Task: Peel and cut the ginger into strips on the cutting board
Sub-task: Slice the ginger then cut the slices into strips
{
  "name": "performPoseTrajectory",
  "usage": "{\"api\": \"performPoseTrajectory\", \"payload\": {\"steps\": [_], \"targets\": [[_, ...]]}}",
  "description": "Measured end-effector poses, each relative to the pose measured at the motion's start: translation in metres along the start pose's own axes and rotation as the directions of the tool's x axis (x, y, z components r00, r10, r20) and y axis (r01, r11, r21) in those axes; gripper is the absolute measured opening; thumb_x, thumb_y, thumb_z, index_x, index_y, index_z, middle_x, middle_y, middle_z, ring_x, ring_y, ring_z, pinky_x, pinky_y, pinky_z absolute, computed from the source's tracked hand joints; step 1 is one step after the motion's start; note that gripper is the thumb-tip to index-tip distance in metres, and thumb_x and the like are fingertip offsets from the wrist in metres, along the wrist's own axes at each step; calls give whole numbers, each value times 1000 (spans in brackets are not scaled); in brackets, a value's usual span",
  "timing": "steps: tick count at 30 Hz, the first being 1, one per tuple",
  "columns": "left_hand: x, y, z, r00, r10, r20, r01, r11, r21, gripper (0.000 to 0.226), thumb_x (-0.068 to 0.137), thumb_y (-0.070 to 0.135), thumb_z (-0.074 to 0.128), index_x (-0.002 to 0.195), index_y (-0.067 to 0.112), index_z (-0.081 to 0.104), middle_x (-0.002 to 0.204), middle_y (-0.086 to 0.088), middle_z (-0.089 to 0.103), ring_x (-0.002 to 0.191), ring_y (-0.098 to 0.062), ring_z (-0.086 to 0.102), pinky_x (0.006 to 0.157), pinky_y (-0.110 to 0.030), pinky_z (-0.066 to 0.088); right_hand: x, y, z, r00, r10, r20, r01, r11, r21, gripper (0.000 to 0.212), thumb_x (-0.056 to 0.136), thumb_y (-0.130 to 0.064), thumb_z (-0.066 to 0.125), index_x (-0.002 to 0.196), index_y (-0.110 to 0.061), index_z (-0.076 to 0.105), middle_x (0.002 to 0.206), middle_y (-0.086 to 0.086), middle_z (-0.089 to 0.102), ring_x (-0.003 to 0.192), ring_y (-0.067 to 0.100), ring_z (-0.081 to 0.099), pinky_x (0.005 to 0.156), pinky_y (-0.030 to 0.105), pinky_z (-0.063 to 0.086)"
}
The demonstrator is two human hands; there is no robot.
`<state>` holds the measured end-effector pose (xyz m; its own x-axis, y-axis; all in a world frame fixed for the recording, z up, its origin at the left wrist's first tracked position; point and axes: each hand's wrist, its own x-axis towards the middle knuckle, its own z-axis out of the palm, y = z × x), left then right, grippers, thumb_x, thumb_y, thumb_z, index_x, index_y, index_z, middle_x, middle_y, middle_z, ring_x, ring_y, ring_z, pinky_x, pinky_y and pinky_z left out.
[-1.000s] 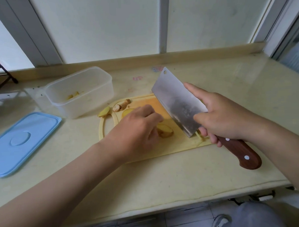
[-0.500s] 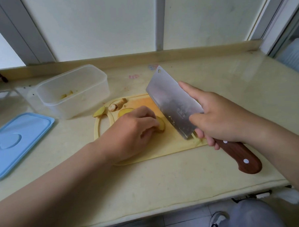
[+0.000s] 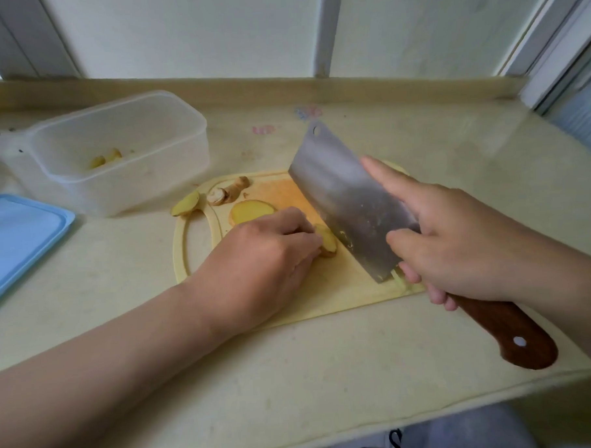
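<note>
The left grip (image 3: 265, 259) curls its fingers onto a knobbly pale-yellow ginger piece (image 3: 328, 243) on the smooth cream plastic cutting board (image 3: 341, 291). The right grip (image 3: 457, 244) wraps the reddish wooden handle of a broad rectangular steel cleaver (image 3: 347, 201), forefinger straight along the blade, its edge just beside the ginger. A flat oval slice (image 3: 251, 210) lies nearby.

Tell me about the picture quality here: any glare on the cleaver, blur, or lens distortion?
Head view: soft, even daylight with faint shadows; the cleaver shows a dull sheen, no hard glare; wide-angle lens splays the window frames; the ginger held by the left hand looks slightly soft.
</note>
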<state>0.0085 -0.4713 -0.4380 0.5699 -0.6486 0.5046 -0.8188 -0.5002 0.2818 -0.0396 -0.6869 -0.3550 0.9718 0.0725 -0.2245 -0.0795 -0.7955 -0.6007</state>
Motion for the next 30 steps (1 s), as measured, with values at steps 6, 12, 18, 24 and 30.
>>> {"api": "performPoseTrajectory", "payload": {"steps": [6, 12, 18, 24, 30], "targets": [[-2, -3, 3, 1000, -2, 0, 2, 1000, 14, 23, 94, 16, 56, 86, 8, 75, 90, -7, 69, 74, -26, 68, 58, -36, 56, -6, -9, -2, 998, 55, 27, -54, 997, -51, 94, 99, -10, 42, 131, -89, 1, 62, 9, 67, 42, 21, 62, 44, 35, 56], [-2, -5, 4, 1000, 11, -11, -11, 1000, 1, 31, 99, 19, 50, 84, 7, 74, 89, -9, 67, 74, -29, 68, 62, -39, 56, -14, -10, 6, 999, 14, -51, -16, 999, -42, 93, 100, -13, 45, 128, -92, 6, 67, 17, 66, 40, 22, 61, 43, 35, 57], [-2, -7, 5, 1000, 21, -14, -21, 1000, -5, 29, 98, 19, 52, 85, 7, 74, 88, -8, 67, 75, -29, 68, 61, -40, 56, -11, -13, 1, 1000, 9, -3, -9, 989, -144, 90, 99, -14, 43, 139, -86, 7, 63, 15, 66, 42, 27, 63, 44, 38, 58], [-2, -8, 6, 998, 64, -9, -64, 997, 40, 28, 96, 23, 54, 89, 6, 75, 91, -9, 69, 78, -31, 69, 61, -40, 57, 16, -24, 5, 999, -31, 8, 32, 974, -224, 92, 96, -11, 42, 152, -73, 3, 56, 6, 63, 39, 21, 64, 43, 40, 59], [-10, -3, 1, 994, 109, -22, -108, 992, 68, 32, 96, 23, 51, 89, 5, 76, 97, -12, 74, 83, -29, 71, 68, -37, 58, 3, -11, 18, 985, -61, -164, 53, 997, -50, 90, 99, -9, 43, 151, -73, 6, 66, 20, 65, 44, 31, 61, 42, 40, 58]]}}
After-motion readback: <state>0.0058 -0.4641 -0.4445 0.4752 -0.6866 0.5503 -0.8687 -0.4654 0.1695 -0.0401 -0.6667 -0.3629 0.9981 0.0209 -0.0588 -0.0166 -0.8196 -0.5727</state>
